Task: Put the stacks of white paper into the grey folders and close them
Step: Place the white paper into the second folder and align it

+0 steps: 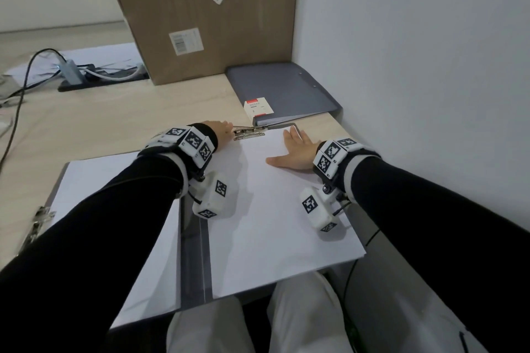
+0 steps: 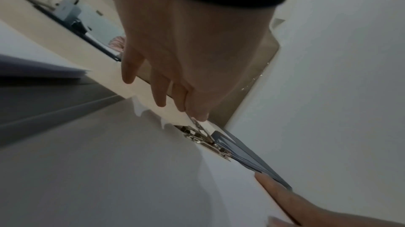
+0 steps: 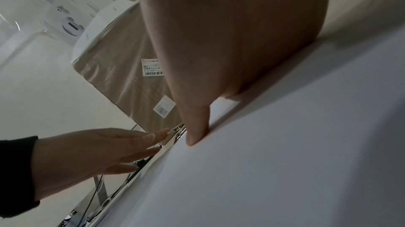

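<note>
An open grey folder (image 1: 195,261) lies in front of me on the table. A stack of white paper (image 1: 272,203) rests on its right half, its top edge at the metal clip (image 1: 248,133). My left hand (image 1: 228,127) reaches to that clip, its straight fingertips (image 2: 198,115) touching the clip's lever (image 2: 203,137). My right hand (image 1: 292,149) lies flat on the paper's top right part, fingers spread, thumb (image 3: 197,126) on the sheet (image 3: 285,144). A second white stack (image 1: 114,209) lies to the left on a grey cover. A closed grey folder (image 1: 284,89) lies at the back right.
A large cardboard box (image 1: 206,8) leans behind the folders, and a wall runs along the right. A small white box (image 1: 258,107) sits on the closed folder. A power strip with cables (image 1: 86,74) lies at the back left. Another metal clip (image 1: 37,223) shows at the left.
</note>
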The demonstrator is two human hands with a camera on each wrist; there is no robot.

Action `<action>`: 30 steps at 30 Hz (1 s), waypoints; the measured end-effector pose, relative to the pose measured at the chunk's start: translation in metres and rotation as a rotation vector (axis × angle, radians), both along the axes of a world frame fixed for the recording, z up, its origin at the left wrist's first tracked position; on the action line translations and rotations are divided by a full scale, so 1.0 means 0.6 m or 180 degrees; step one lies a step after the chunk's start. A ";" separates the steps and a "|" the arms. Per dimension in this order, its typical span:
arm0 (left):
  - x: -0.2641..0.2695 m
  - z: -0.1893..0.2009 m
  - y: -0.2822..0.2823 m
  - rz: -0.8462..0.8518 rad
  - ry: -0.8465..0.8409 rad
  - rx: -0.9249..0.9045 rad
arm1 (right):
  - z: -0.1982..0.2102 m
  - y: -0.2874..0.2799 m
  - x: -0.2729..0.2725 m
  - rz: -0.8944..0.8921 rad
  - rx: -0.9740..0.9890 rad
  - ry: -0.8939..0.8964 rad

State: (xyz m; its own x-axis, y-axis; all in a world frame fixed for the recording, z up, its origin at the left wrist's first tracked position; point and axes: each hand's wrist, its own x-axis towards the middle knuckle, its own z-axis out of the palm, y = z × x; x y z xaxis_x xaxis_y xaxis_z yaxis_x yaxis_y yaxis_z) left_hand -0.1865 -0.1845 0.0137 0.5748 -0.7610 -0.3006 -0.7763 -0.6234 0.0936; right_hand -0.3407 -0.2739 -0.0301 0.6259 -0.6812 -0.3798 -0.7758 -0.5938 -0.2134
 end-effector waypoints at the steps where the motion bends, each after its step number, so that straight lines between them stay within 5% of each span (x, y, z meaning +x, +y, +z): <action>1: 0.000 0.001 -0.004 -0.0002 -0.0010 0.0028 | 0.000 0.000 0.000 0.0002 -0.0001 0.0007; 12: 0.002 -0.017 0.001 0.0022 0.0155 0.0211 | -0.003 -0.004 0.001 0.0038 -0.0003 0.0047; 22: 0.016 -0.025 0.009 0.0254 0.0753 -0.0467 | -0.004 -0.007 0.001 0.0029 -0.0022 0.0008; 30: 0.055 0.002 0.138 0.0315 0.0991 -0.1146 | 0.046 0.031 0.024 0.0138 -0.0746 -0.0056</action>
State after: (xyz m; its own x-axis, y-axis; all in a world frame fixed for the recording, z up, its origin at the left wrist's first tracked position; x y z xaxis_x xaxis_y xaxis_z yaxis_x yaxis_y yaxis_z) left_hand -0.1537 -0.1015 0.0147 0.5743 -0.7945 -0.1975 -0.6157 -0.5781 0.5355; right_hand -0.3260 -0.2556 -0.0026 0.6616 -0.7218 -0.2031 -0.7458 -0.6615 -0.0790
